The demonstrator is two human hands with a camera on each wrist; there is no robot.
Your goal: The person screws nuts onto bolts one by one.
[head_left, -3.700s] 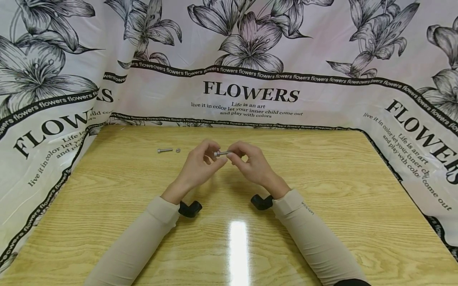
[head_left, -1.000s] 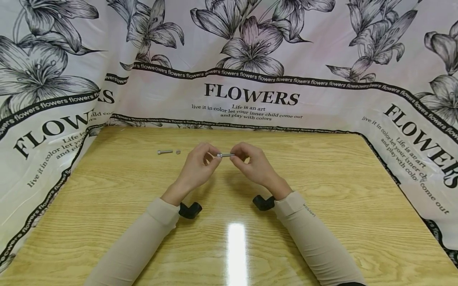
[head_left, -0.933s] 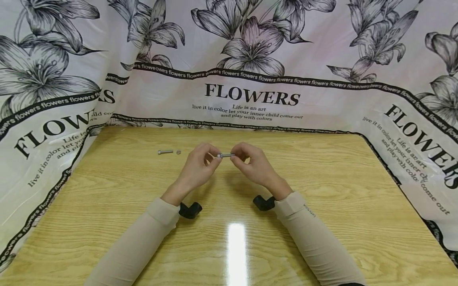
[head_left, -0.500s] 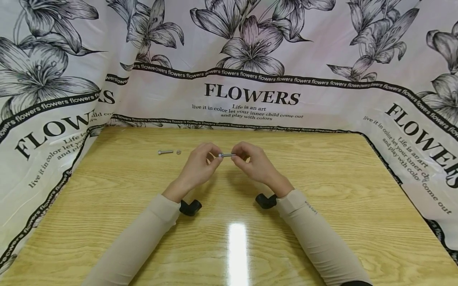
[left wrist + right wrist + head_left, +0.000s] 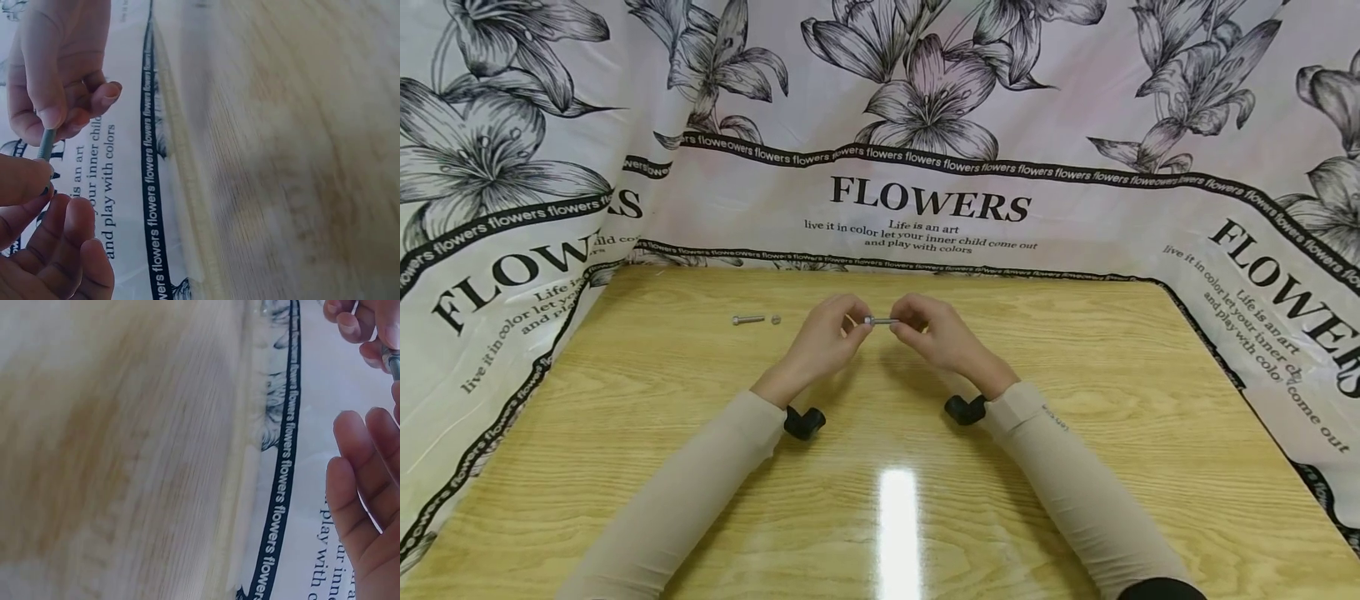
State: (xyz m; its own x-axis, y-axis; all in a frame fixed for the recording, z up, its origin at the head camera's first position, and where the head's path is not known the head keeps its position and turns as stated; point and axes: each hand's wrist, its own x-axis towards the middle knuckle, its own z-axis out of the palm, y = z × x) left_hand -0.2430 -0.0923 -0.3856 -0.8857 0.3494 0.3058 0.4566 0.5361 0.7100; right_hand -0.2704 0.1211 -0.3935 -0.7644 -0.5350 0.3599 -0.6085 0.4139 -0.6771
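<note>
A metal bolt (image 5: 883,322) lies level between my two hands above the table. My left hand (image 5: 822,340) pinches its head end with thumb and forefinger. Close to the head a nut (image 5: 871,321) appears to sit on the shank, partly hidden by the fingertips. At the threaded end, my right hand (image 5: 942,337) pinches the tip. The left wrist view shows a short stretch of the bolt (image 5: 46,145) between both hands' fingertips. A second bolt (image 5: 748,320) lies on the table to the left, beside a loose nut (image 5: 776,320).
The wood-grain table (image 5: 1075,400) reaches back to a floral printed cloth (image 5: 925,200) hung around its back and sides. A black wrist mount (image 5: 805,423) sits under the left wrist, another black mount (image 5: 965,410) under the right.
Both hands have shifted slightly right and up in the head view, carrying the bolt with them. Earlier, the right fingers overlapped the left ones more closely. The bolt and nut on the table stay put.
</note>
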